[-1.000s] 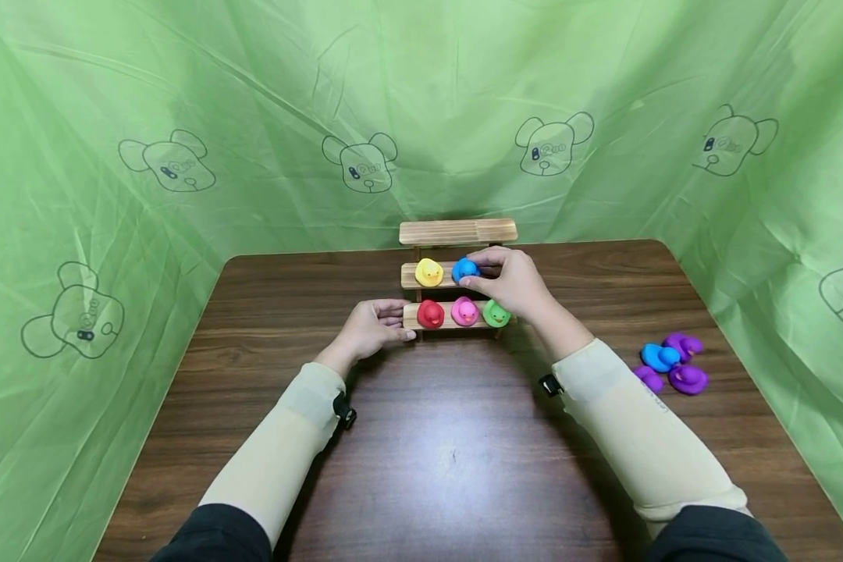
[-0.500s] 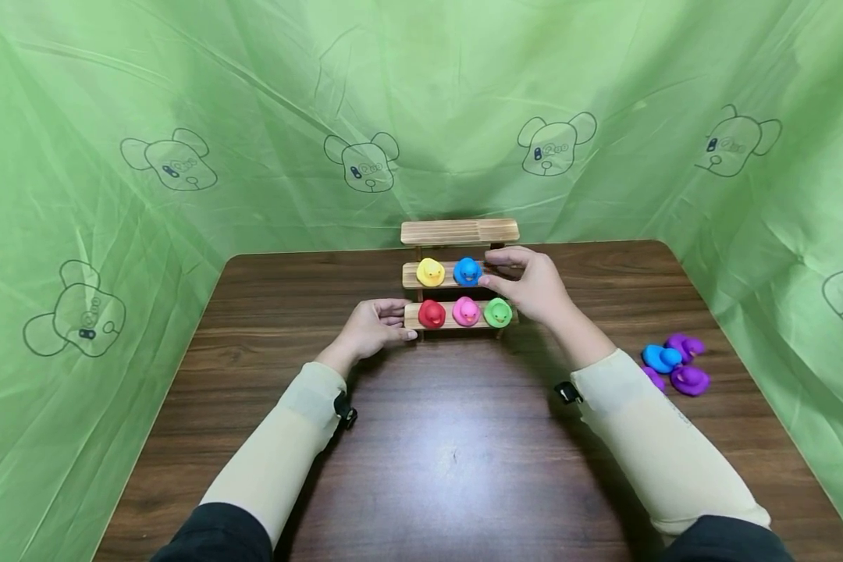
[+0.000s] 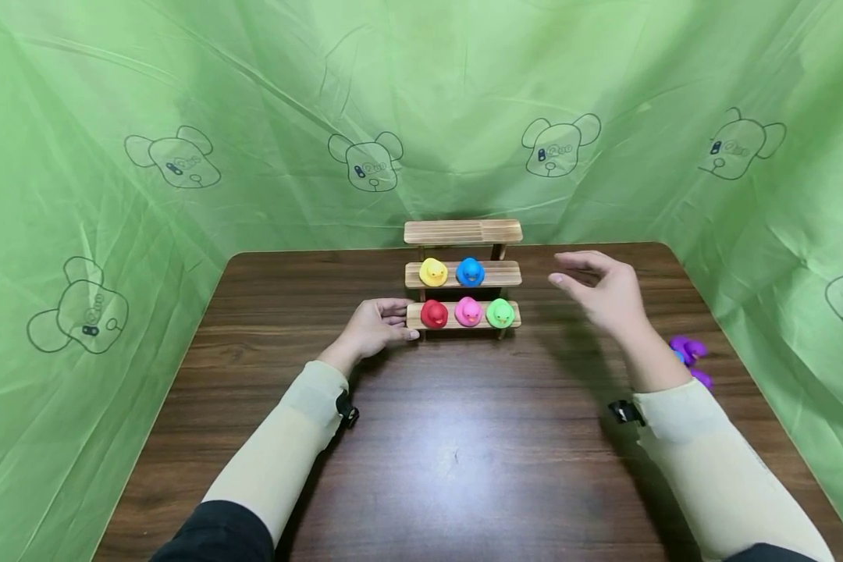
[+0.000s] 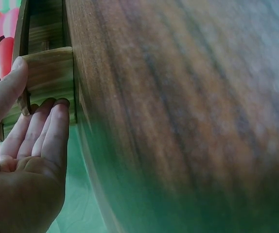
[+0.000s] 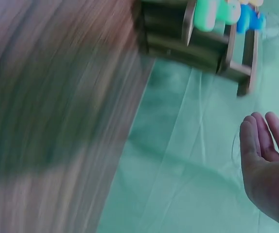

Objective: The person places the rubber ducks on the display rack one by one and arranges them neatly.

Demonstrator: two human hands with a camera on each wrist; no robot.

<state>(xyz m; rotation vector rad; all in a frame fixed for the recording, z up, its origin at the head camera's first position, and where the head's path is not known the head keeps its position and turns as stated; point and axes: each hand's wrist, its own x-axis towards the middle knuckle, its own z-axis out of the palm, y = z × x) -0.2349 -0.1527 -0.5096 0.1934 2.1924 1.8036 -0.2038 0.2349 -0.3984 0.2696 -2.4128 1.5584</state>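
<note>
A three-tier wooden display stand (image 3: 464, 232) stands at the back of the table. Its lowest shelf carries a red toy duck (image 3: 434, 314), a pink duck (image 3: 468, 311) and a green duck (image 3: 500, 313). On the middle shelf sit a yellow duck (image 3: 433, 272) and a blue duck (image 3: 471, 272), with bare wood to their right. My left hand (image 3: 374, 328) holds the lowest shelf's left end, thumb at its front edge and fingers against the side panel (image 4: 49, 73). Right of the stand, my right hand (image 3: 604, 295) is in the air with fingers apart, holding nothing.
Purple ducks (image 3: 688, 348) and part of a blue duck (image 3: 678, 357) lie at the table's right side, partly hidden behind my right forearm. Green printed cloth (image 3: 267, 187) hangs close behind the wooden table (image 3: 407, 453) and along both sides.
My right hand has let go of the blue duck on the middle shelf and moved right, away from the stand. The left hand has stayed at the lowest shelf's end.
</note>
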